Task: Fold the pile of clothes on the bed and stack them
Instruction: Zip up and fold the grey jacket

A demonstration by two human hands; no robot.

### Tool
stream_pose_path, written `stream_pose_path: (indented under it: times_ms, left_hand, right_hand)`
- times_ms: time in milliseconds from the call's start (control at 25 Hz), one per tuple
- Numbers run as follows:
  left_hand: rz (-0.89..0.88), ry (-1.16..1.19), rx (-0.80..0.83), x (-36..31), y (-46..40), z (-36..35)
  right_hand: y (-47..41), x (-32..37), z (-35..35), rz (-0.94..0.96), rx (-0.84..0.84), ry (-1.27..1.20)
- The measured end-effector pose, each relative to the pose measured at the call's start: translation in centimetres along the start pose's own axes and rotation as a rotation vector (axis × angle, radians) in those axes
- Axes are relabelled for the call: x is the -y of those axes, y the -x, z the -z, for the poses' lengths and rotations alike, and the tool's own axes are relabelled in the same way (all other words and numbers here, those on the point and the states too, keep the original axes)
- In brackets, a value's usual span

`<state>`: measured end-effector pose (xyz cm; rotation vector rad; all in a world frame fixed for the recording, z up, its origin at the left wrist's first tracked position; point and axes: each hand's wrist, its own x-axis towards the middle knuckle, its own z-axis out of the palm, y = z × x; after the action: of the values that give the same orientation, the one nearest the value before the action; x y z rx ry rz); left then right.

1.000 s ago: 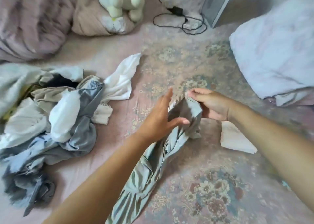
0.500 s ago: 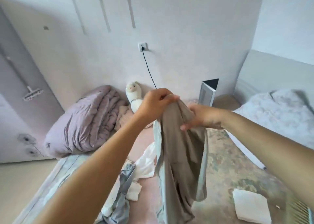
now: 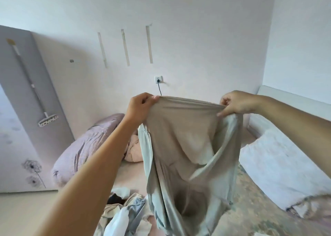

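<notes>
I hold a beige and pale green garment [image 3: 186, 146] up in front of me, stretched by its top edge. My left hand [image 3: 138, 108] pinches the left end of that edge and my right hand [image 3: 238, 104] pinches the right end. The cloth hangs down over the bed [image 3: 250, 200], its lower part out of frame. The pile of unfolded clothes [image 3: 125, 216], white, grey-blue and beige, lies low on the bed under my left forearm, partly hidden by it.
A rolled lilac quilt [image 3: 80, 148] and a pink bundle [image 3: 133, 151] lie at the far end of the bed by the wall. A white pillow [image 3: 283, 167] sits on the right. A wall socket [image 3: 158, 79] with a black cable is behind the garment.
The garment went from the bed up into the air. My hands moved apart along its top edge and spread it wide. The view tilted up toward the wall.
</notes>
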<state>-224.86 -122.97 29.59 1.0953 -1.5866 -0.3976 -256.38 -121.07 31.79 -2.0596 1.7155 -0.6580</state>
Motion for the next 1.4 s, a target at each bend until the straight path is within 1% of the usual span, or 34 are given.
stream_pose_path:
  times_ms: [80,120,160,200,280,360,440,520,560,600,640,720,760,800,880,920,960,1080,1120,1240,1320,1400]
  left_hand:
    - [-0.025,-0.003,0.018,0.5,-0.2,1.0]
    - [-0.037,-0.025,0.068,0.5,-0.3,1.6]
    - [-0.039,-0.071,0.132,0.6,-0.4,2.3]
    - [-0.036,-0.147,0.188,0.7,-0.4,2.9]
    - [-0.015,-0.293,0.238,1.1,-0.3,3.9]
    - [0.014,-0.301,0.281,1.4,0.0,4.5]
    - [0.024,-0.258,0.324,1.2,0.3,4.7]
    - [0.033,-0.193,0.267,0.5,0.8,4.3]
    - [0.049,-0.168,0.249,0.1,1.1,4.2]
    - [0.077,-0.144,0.282,-0.5,1.4,4.2]
    - [0.116,-0.115,0.382,-1.1,1.8,4.1]
    - [0.204,-0.044,0.659,-2.6,2.8,3.6]
    - [0.208,0.017,0.721,-3.3,3.0,2.8]
    - [0.192,0.088,0.699,-3.9,3.1,1.7]
    - [0.142,0.181,0.508,-5.2,3.0,-0.7]
    - [0.124,0.204,0.443,-5.8,2.9,-1.8]
    - [0.111,0.217,0.439,-6.2,2.9,-2.7]
    - [0.113,0.151,0.560,-6.0,2.9,-4.2]
    - [0.131,0.149,0.568,-5.8,3.0,-4.3]
    - [0.187,0.240,0.572,-5.7,2.8,-4.1]
    - [0.199,0.295,0.576,-5.9,2.5,-3.8]
    - [0.181,0.279,0.545,-6.0,2.3,-3.7]
  right_hand:
    - [-1.2,0.9,0.3,0.037,-0.336,0.029]
    - [-1.5,1.1,0.4,0.006,-0.447,0.011]
    - [-1.5,1.0,0.5,-0.050,-0.504,-0.004]
    - [-1.5,0.7,0.5,-0.117,-0.519,-0.032]
    - [-1.2,0.2,0.3,-0.181,-0.494,-0.193]
    - [-0.9,0.5,0.2,-0.151,-0.462,-0.347]
    - [-0.6,1.1,0.5,-0.122,-0.402,-0.302]
    - [-0.1,1.9,0.8,-0.111,-0.332,-0.230]
    - [0.1,2.5,1.0,-0.095,-0.341,-0.253]
    - [0.4,3.2,1.2,-0.073,-0.360,-0.323]
    - [0.6,4.1,1.4,-0.048,-0.361,-0.417]
    - [0.9,5.9,1.6,0.017,-0.304,-0.547]
    - [1.0,6.7,1.6,0.048,-0.279,-0.538]
    - [1.1,7.5,1.4,0.078,-0.259,-0.485]
    - [1.3,8.8,0.8,0.130,-0.218,-0.332]
    - [1.4,9.3,0.4,0.154,-0.199,-0.276]
    - [1.5,9.7,0.1,0.176,-0.186,-0.247]
    - [2.2,10.4,0.0,0.208,-0.184,-0.205]
    - [2.4,10.4,0.2,0.216,-0.192,-0.182]
    - [3.3,10.0,1.3,0.241,-0.227,-0.116]
    - [3.8,9.6,2.1,0.254,-0.254,-0.096]
    - [4.1,9.5,2.7,0.252,-0.273,-0.118]
